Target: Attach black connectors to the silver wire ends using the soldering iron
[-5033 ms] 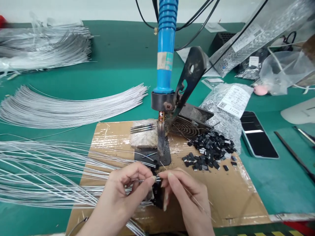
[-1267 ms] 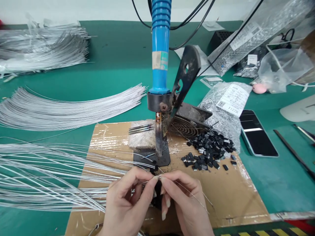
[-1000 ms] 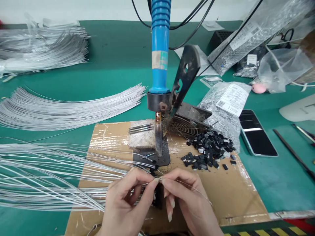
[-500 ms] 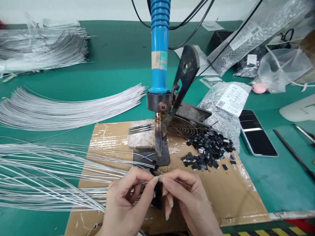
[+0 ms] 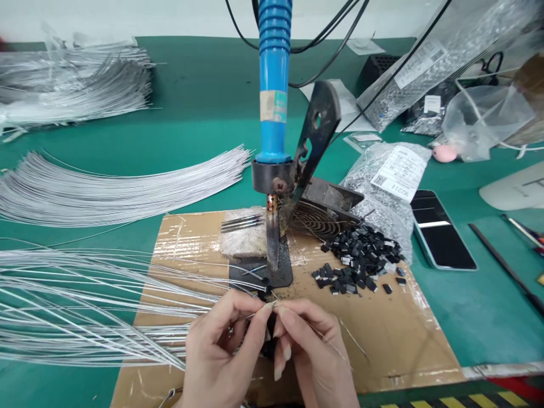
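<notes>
My left hand [image 5: 229, 348] pinches the end of a thin white wire between thumb and forefinger, close under the soldering iron. Touching it tip to tip, my right hand [image 5: 314, 345] is closed in a pinch on a thin wire [image 5: 327, 338] that trails across its fingers. What lies right between the fingertips is tiny and mostly covered. Behind them hangs the blue-handled soldering iron [image 5: 274, 136], tip down in a black metal stand [image 5: 312, 133]. Many white wires [image 5: 170, 300] run in from the left, some with black ends partly hidden beneath my hands.
Cardboard [image 5: 382, 340] covers the work area. A heap of small black connectors [image 5: 361, 255] lies right of the iron. Bundled white wires [image 5: 127, 190] rest at left. A phone [image 5: 442, 229], a plastic bag [image 5: 395, 164] and a dark thin tool [image 5: 501, 263] are on the right.
My right hand has drawn slightly left and inward, so a loose wire piece on the cardboard shows more. My left hand stays almost in place; both pinches hold.
</notes>
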{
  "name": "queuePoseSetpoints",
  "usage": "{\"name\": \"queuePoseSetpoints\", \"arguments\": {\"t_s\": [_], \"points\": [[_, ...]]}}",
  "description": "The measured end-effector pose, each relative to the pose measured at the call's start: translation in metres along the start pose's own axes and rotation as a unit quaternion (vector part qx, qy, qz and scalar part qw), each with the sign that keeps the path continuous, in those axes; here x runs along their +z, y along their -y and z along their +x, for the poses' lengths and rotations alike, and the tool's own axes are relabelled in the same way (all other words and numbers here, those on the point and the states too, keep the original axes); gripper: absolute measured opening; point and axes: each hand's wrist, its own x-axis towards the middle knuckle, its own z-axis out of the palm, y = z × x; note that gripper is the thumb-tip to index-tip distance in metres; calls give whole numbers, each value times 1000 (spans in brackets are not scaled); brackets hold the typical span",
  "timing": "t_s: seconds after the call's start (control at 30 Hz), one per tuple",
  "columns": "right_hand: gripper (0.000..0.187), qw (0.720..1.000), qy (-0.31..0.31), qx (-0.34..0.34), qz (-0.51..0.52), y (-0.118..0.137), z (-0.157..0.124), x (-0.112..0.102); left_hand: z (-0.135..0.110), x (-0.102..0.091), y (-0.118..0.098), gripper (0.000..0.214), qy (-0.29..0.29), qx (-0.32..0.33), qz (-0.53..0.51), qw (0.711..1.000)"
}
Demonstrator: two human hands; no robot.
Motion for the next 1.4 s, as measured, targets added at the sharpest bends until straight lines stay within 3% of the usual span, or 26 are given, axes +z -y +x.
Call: {"name": "queuePoseSetpoints", "arguments": {"t_s": [0.13,0.23,0.27,0.3,0.4,0.43,0.5,0.6,0.77,0.9,0.97,1.03,1.13,1.33,1.4], "points": [[27,998,15,-29,-50,6,-1,-6,3,-2,-3,17,0,0,11,1000],[26,973,-10,-147,-177,22,1,-22,7,-4,-9,13,-5,-8,11,1000],[18,944,-46,-201,-259,28,2,-29,8,-4,-11,12,-6,-13,8,1000],[13,896,-81,-259,-350,33,5,-37,8,-5,-12,10,-6,-19,4,1000],[13,700,-120,-406,-575,43,16,-60,9,-5,-14,11,2,-34,5,999],[14,649,-130,-430,-614,44,19,-66,9,-5,-14,12,4,-36,11,999],[12,588,-122,-455,-657,44,24,-73,9,-6,-12,14,5,-33,20,999],[5,556,-92,-473,-678,40,25,-77,9,-7,-10,14,2,-30,26,999],[19,543,-49,-489,-681,38,17,-80,10,-7,-10,14,-6,-20,32,999],[16,539,-35,-505,-673,39,15,-79,10,-6,-10,12,-10,-13,37,999],[11,560,-43,-493,-665,41,16,-78,10,-7,-9,13,-5,-9,40,999],[7,600,-56,-455,-655,45,18,-76,9,-7,-8,15,-3,-8,42,999],[11,645,-71,-402,-646,50,21,-74,9,-9,-6,15,-1,-10,47,999],[13,652,-83,-397,-641,49,22,-70,9,-9,-8,15,1,-15,59,998],[12,687,-83,-383,-612,47,16,-65,9,-9,-11,14,2,-17,61,998]]}}
